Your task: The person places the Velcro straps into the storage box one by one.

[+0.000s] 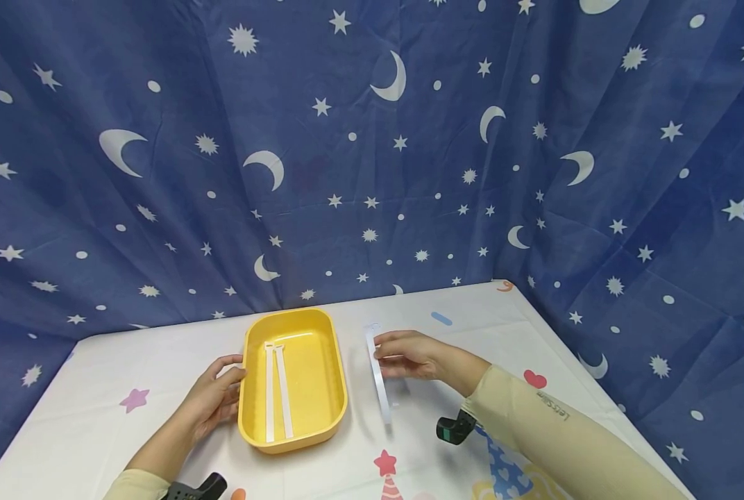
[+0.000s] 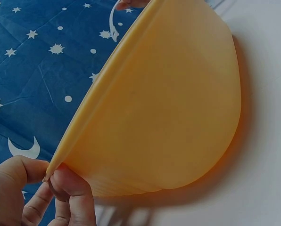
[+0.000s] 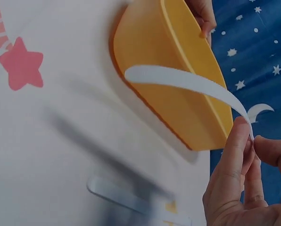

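A yellow plastic tray (image 1: 341, 389) stands on the table, its rim pinched between the thumb and fingers of my left hand (image 1: 217, 397). Inside it lie two thin white straps (image 1: 283, 392), side by side with their wider, slotted ends at the far side. To the right of the tray, my right hand (image 1: 406, 355) pinches another white strap (image 1: 378, 378) near its far end. In the right wrist view this held strap (image 3: 183, 80) bends in an arc above the table, its rounded free end overlapping the tray wall. The left wrist view shows the tray's outer side (image 2: 169, 103).
One more pale strap (image 3: 126, 197) lies flat on the table below my right hand. The white tablecloth (image 1: 159, 361) carries printed stars, a heart and other coloured figures. A blue curtain (image 1: 322, 153) with moons and stars hangs behind and along the right side.
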`<state>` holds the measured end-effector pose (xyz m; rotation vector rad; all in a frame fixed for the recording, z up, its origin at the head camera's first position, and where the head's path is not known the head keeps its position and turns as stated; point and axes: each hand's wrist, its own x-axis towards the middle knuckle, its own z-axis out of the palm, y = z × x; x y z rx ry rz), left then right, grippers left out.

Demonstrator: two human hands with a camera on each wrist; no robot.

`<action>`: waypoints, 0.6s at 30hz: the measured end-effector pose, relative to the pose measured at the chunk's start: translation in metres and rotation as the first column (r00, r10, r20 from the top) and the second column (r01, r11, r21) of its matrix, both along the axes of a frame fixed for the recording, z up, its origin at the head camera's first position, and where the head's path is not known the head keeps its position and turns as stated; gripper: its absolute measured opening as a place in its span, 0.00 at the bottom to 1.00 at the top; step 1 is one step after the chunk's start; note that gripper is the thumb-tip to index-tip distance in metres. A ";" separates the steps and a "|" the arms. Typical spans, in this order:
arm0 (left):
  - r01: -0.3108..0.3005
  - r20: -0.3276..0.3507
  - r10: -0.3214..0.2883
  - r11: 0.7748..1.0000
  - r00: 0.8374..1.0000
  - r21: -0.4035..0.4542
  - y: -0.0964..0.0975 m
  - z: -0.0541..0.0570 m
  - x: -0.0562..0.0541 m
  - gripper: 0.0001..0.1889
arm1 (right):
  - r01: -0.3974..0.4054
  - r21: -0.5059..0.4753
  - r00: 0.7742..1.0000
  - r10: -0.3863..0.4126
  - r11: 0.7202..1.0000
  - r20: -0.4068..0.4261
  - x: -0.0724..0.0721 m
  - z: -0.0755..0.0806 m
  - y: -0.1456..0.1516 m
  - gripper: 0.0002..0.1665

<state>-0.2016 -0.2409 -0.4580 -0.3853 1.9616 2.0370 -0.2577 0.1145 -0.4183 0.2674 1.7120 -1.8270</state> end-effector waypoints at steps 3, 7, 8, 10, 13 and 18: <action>0.000 0.000 0.000 1.000 1.000 -0.001 0.000 -0.001 0.000 0.26 | -0.007 0.004 1.000 0.007 1.000 -0.008 0.001 0.002 -0.003 0.24; 0.000 0.001 0.000 1.000 1.000 -0.002 0.000 -0.001 0.000 0.26 | -0.019 0.017 1.000 0.020 1.000 -0.020 0.001 0.005 -0.008 0.24; 0.000 0.001 0.000 1.000 1.000 -0.001 0.000 -0.002 0.000 0.26 | -0.022 0.019 1.000 0.022 1.000 -0.018 0.001 0.006 -0.010 0.24; 0.000 0.002 0.000 1.000 1.000 -0.001 0.000 -0.002 0.000 0.26 | -0.031 0.021 0.999 0.032 0.999 -0.019 0.002 0.006 -0.012 0.24; 0.000 0.002 0.000 1.000 1.000 -0.001 0.000 -0.002 0.000 0.26 | -0.049 0.023 0.999 0.049 0.999 -0.024 0.002 0.007 -0.016 0.24; 0.000 0.004 0.000 1.000 1.000 0.003 0.000 -0.001 0.000 0.26 | -0.066 0.012 0.998 0.066 0.998 -0.022 0.002 0.009 -0.026 0.24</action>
